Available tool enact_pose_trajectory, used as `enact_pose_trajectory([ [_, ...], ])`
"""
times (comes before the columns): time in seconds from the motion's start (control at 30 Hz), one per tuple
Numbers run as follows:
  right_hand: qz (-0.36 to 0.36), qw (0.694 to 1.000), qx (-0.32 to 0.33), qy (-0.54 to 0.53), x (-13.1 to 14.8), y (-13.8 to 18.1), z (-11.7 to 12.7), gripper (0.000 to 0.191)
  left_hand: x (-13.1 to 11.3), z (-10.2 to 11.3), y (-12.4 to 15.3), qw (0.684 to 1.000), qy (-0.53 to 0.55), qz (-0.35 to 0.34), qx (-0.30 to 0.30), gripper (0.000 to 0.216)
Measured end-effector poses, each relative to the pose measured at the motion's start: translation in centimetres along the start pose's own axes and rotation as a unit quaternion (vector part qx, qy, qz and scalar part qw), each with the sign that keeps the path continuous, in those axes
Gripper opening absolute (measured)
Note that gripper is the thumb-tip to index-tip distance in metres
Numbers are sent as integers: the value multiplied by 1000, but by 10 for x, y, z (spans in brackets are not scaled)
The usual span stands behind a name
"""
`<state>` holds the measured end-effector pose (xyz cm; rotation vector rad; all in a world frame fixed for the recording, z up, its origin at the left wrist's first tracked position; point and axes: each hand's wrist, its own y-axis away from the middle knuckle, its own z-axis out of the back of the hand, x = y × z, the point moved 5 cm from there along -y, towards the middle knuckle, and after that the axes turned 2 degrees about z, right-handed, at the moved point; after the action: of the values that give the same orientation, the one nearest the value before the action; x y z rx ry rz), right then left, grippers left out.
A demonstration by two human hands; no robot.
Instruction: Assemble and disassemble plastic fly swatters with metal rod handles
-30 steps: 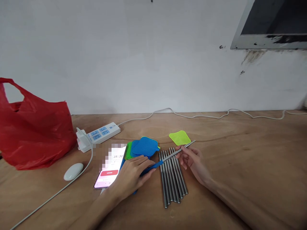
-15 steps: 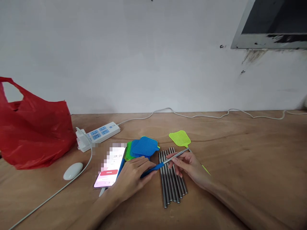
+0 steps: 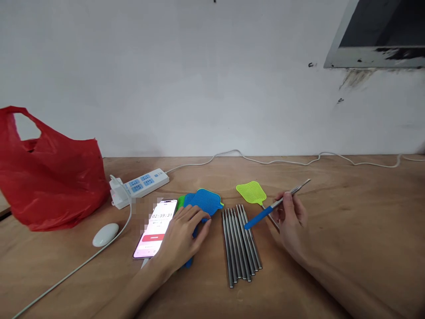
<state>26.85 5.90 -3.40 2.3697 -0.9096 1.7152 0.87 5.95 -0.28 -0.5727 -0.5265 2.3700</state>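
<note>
Together, the blue handle and its metal rod have shifted right since the earlier frame, out of our left hand. Our right hand now pinches the rod between thumb and fingers, right of centre, handle end tilted down over a row of metal rods. Our left hand curves over the stacked blue swatter heads, left of centre; whether it grips anything, we cannot tell. We judge the work only begun: this rod already carries a handle, and a yellow-green swatter head seems joined to a thin rod, while the row at the lower middle shows neither handles nor heads fitted. Around these on the wooden table we see a lit phone and white mouse toward the lower left, a power strip beyond them, and a red bag at the left edge.
</note>
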Motion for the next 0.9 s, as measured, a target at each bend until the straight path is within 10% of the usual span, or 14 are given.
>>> enact_pose_trajectory([
  [0.2, 168, 971, 21, 168, 19, 4, 7, 37, 17, -10, 3, 997, -62, 37, 8, 36],
  [0.67, 149, 941, 201, 229, -5, 7, -15, 22, 24, -23, 9, 992, -84, 75, 50, 50],
  [0.9, 218, 858, 333, 325, 2, 19, -28, 20, 34, -29, 12, 987, -80, 121, 73, 54],
])
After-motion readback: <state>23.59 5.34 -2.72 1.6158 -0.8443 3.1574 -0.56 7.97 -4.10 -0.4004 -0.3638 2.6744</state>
